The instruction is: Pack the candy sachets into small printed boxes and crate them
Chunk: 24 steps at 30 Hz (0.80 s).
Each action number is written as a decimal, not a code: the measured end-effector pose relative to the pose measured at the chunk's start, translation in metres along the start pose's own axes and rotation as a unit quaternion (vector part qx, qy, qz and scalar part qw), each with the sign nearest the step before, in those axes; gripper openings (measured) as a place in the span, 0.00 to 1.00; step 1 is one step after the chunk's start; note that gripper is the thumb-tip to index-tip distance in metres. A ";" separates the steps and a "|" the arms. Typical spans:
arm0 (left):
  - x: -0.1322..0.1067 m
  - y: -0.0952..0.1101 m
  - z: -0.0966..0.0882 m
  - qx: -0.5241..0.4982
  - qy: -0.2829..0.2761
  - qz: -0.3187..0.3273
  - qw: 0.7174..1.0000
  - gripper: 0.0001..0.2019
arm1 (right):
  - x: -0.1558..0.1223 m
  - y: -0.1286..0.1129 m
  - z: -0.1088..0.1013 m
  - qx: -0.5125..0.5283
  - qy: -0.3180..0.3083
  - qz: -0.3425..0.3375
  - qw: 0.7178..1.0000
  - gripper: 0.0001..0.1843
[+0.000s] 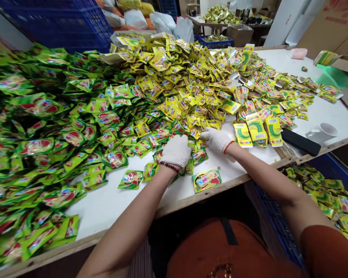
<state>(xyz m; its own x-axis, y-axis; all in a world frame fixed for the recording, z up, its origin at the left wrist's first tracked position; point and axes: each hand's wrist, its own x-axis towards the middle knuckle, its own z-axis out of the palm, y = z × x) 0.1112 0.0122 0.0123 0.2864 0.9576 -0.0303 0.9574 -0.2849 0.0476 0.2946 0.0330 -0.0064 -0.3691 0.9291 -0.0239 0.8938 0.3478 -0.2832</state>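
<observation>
Both my hands wear white knit gloves. My left hand [176, 151] is curled over a small bunch of green sachets [150, 170] at the table's near edge. My right hand [217, 139] reaches into the edge of the yellow sachet pile [179, 73], fingers bent around sachets there. A single green sachet [206, 180] lies flat in front of my hands. A huge heap of green sachets [37, 131] covers the left of the white table [110, 200].
Yellow cardboard cards [256, 131] lie to the right of my hand, beside a black flat object [300, 141] and a white mug [321, 133]. A blue crate [324, 193] with sachets sits low at right. Blue crates [60, 23], bags and boxes stand behind.
</observation>
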 end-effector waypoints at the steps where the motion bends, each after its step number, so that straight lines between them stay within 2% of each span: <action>1: 0.005 -0.001 0.003 -0.005 0.003 0.000 1.000 0.15 | 0.004 0.000 0.002 0.001 -0.005 0.000 1.000 0.17; 5: 0.016 -0.003 0.013 -0.032 -0.005 0.012 0.999 0.17 | 0.009 0.001 0.005 -0.015 -0.010 0.004 1.000 0.25; 9: 0.016 -0.010 0.018 -0.104 0.009 0.036 0.994 0.12 | 0.003 0.001 0.001 -0.048 -0.017 0.004 0.999 0.14; 12: 0.009 -0.016 0.018 -0.220 0.053 0.001 0.974 0.05 | -0.009 0.002 -0.005 -0.084 -0.031 -0.002 0.996 0.11; 14: 0.003 -0.018 0.017 -0.311 0.084 -0.029 0.946 0.07 | -0.017 0.000 -0.007 -0.106 -0.028 -0.009 0.994 0.13; 16: -0.001 -0.019 0.014 -0.417 0.101 -0.058 0.902 0.08 | -0.021 -0.004 -0.007 -0.120 -0.012 -0.024 0.992 0.15; 20: -0.002 -0.017 0.006 -0.634 0.062 -0.097 0.765 0.14 | -0.018 -0.016 0.000 -0.147 -0.006 -0.025 0.989 0.15; 21: -0.002 -0.016 0.004 -0.660 0.060 -0.102 0.742 0.13 | -0.016 -0.018 0.001 -0.152 -0.012 -0.018 0.988 0.14; 24: 0.000 -0.017 0.002 -0.675 0.102 -0.124 0.720 0.10 | -0.013 -0.015 -0.001 -0.107 0.007 -0.008 0.994 0.14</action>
<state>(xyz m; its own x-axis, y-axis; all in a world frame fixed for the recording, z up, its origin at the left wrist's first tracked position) 0.0944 0.0167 0.0096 -0.0303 0.9975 -0.0641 0.0304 0.0650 0.9974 0.2865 0.0160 -0.0013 -0.3810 0.9246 -0.0065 0.9224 0.3795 -0.0720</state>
